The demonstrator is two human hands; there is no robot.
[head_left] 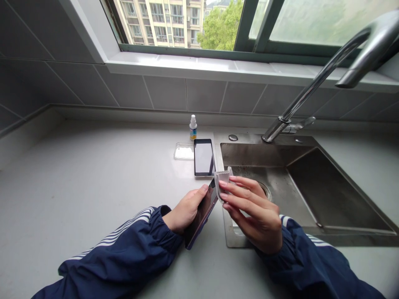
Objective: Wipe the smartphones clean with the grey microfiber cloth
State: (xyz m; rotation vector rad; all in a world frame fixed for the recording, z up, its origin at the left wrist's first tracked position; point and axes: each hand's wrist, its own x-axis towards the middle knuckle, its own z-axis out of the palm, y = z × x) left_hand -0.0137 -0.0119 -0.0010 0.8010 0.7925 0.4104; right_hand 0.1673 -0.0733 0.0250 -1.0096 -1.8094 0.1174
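My left hand is closed round a smartphone, which tilts up over the counter with its thumb side on the dark screen. A folded grey cloth with zigzag-cut edges is pinched in my right hand. The cloth meets the upper end of the phone; how far it wraps round that end I cannot make out. Just beyond lies a second phone, flat, its screen reflecting light. Beside it on the left is a clear phone case, and behind stands a small white bottle with a blue and yellow label.
A steel sink is set into the counter on the right, partly under my right hand. The chrome faucet arches above it. Along the back runs a tiled wall below a window sill.
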